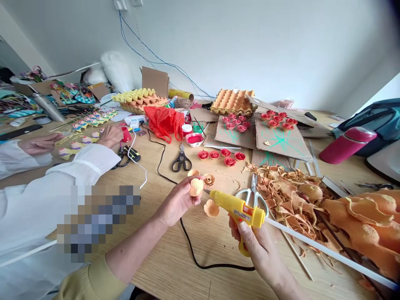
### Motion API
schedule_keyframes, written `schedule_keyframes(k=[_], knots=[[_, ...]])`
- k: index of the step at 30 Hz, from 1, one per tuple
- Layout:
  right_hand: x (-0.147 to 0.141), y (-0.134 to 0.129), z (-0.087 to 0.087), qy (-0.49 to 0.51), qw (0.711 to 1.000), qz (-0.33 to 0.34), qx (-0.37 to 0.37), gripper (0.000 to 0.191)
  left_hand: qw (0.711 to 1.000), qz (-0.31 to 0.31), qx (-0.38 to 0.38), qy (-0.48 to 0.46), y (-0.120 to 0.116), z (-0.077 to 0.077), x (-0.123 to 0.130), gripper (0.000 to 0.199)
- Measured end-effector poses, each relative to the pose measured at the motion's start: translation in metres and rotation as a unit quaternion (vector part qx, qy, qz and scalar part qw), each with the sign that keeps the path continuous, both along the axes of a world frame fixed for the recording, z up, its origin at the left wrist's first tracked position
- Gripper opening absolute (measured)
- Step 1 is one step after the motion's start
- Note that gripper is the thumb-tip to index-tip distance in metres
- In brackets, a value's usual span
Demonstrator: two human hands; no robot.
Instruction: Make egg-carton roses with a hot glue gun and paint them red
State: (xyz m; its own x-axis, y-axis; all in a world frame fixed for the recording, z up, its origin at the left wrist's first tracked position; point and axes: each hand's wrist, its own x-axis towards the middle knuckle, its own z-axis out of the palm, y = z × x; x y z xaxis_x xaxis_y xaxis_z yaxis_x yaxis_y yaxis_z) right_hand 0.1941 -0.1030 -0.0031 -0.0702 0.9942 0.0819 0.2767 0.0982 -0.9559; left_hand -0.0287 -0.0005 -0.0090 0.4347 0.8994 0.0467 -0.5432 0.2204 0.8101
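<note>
Pinched in the fingers of my left hand (pixel 178 201) is a small orange egg-carton cup (pixel 196 187), its rounded pale side toward me. My right hand (pixel 254 243) grips a yellow hot glue gun (pixel 237 208), its nozzle pointing left close to the cup. A long white glue stick (pixel 325 246) runs out of the gun's back to the lower right. Just beyond my left hand lie an orange rolled flower (pixel 209 180) and an orange petal piece (pixel 211 208). White-handled scissors (pixel 253 193) rest behind the gun.
Orange carton scraps (pixel 287 200) are heaped on the right. Red paper flowers (pixel 229 161) stand on the table and on cardboard (pixel 281 141). Black scissors (pixel 181 160), a red bag (pixel 165 123) and a pink bottle (pixel 348 145) lie around. A co-worker's sleeves (pixel 84 164) are at left. A black cord (pixel 190 246) crosses the table.
</note>
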Motion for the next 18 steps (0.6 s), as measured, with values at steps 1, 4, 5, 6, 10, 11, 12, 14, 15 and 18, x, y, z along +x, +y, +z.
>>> schedule_keyframes(k=[1,4,5,6,10,11,12,14,15,18], knots=[[0.0,0.0,0.0,0.001,1.0,0.006,-0.002,0.061,1.0,0.001,-0.003,-0.001,0.0,-0.001,0.0,0.041],[0.002,-0.002,-0.004,0.013,1.0,0.01,-0.003,0.056,1.0,0.008,-0.015,-0.01,0.0,-0.001,0.001,0.041],[0.002,-0.003,-0.007,0.018,1.0,0.005,-0.004,0.054,1.0,0.006,-0.018,-0.011,0.0,-0.001,0.001,0.043],[0.003,-0.004,-0.009,0.023,1.0,-0.001,-0.006,0.052,1.0,0.007,-0.019,-0.012,0.0,-0.001,0.001,0.044],[0.004,-0.004,-0.015,0.031,1.0,-0.003,-0.005,0.047,1.0,-0.001,-0.026,-0.012,0.0,-0.001,0.001,0.046],[0.004,-0.004,-0.014,0.03,1.0,-0.001,-0.004,0.047,0.999,-0.004,-0.03,-0.011,0.0,-0.001,0.001,0.046],[0.004,-0.004,-0.013,0.029,1.0,-0.001,-0.004,0.047,0.999,-0.007,-0.033,-0.01,0.0,-0.001,0.001,0.047],[0.004,-0.003,-0.01,0.026,1.0,0.003,-0.003,0.046,0.999,-0.011,-0.039,-0.01,0.0,-0.002,0.0,0.046],[0.004,-0.003,-0.008,0.026,1.0,0.005,-0.002,0.047,0.999,-0.012,-0.041,-0.011,0.0,-0.002,0.0,0.046],[0.005,-0.002,-0.005,0.033,0.999,0.008,0.003,0.047,0.999,-0.014,-0.042,-0.011,-0.001,-0.002,0.0,0.045]])
